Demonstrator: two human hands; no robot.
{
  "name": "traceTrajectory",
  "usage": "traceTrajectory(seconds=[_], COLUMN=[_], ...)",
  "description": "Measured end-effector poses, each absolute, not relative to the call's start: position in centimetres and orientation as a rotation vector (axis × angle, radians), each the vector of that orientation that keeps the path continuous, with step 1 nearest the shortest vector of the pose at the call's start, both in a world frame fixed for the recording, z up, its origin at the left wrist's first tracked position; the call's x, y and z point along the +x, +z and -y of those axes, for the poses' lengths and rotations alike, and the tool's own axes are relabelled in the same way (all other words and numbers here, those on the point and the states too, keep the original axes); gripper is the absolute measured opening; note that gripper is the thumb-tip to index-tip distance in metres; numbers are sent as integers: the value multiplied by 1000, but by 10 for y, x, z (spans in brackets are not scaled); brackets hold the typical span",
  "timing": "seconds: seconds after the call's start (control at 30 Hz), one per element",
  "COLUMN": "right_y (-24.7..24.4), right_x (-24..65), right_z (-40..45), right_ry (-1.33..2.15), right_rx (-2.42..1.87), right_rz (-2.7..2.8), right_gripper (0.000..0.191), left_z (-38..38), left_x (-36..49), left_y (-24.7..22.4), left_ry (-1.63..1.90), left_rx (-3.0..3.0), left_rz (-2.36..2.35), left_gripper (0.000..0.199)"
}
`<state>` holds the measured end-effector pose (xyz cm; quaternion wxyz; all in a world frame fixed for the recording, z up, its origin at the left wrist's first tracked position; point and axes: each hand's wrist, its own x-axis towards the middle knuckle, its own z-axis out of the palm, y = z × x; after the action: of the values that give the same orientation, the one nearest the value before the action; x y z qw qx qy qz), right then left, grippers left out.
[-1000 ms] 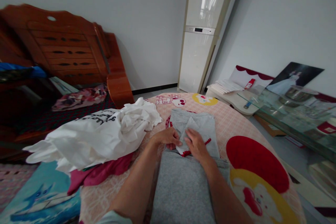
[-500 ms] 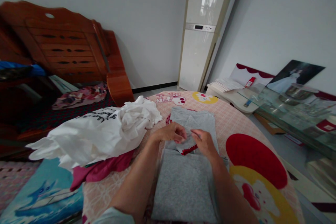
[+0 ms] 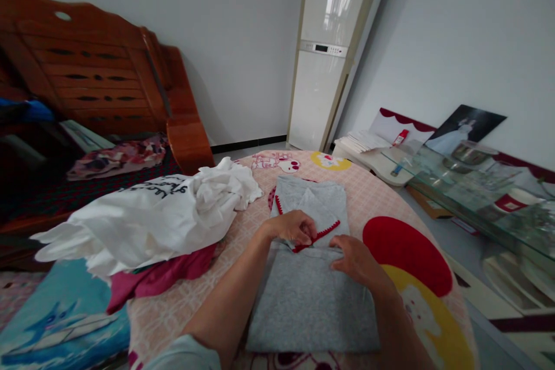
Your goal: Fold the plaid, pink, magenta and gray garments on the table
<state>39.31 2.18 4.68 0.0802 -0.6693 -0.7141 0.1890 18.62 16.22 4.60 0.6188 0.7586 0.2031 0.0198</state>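
Observation:
A grey garment [image 3: 312,300] lies folded in a long rectangle on the round table. Red scalloped trim [image 3: 326,231] runs across its far half, partly hidden by my fingers. My left hand [image 3: 295,226] is closed, its fingertips pinching the cloth at the red trim. Just right of it, my right hand [image 3: 353,259] rests over the garment's right side with thumb and fingers apart, holding nothing. To the left, a crumpled white shirt [image 3: 173,214] with black lettering lies over a dark pink cloth [image 3: 165,277].
A patterned tablecloth [image 3: 390,199] with cartoon figures covers the round table. Beyond it on the left stands a wooden bench [image 3: 91,75] with cloth on its seat. At the right is a glass shelf [image 3: 459,202] bearing bowls. A tall air conditioner [image 3: 318,87] fills the corner.
Both hands have come down and nearer onto the garment. My right hand has let go of the cloth and opened. More red trim shows, and the view has shifted slightly.

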Motion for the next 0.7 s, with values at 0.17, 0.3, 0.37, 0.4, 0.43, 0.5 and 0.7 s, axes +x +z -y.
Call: traceTrajectory(seconds=[0.17,0.3,0.37,0.4,0.43,0.5,0.7], right_y=[53,65,71,73,75,78,76], right_x=[391,394,397,399,401,405,414], right_z=[-13,-6,-6,-6,-6,-6,1], right_ry=[561,728,789,801,808,827,818], right_rx=[-1940,-1768,-1707,-1690,-1676,-1642,-1639], right_rz=[2116,2125,2106,2087,2069,2051,2104], right_gripper=[16,7,6,6,6,5,13], left_z=[-150,-139,-134,-132,-131,-128,-118], left_x=[195,198,197,195,193,187,153], left_y=[54,63,69,72,75,78,79], left_ry=[38,-35,-124,-172,-214,-269,-316], left_rx=[1861,2036,2164,2221,2265,2308,2374], left_rz=[-374,-307,-314,-323,-334,-363,-580], left_gripper=[55,67,57,49,41,28,14])
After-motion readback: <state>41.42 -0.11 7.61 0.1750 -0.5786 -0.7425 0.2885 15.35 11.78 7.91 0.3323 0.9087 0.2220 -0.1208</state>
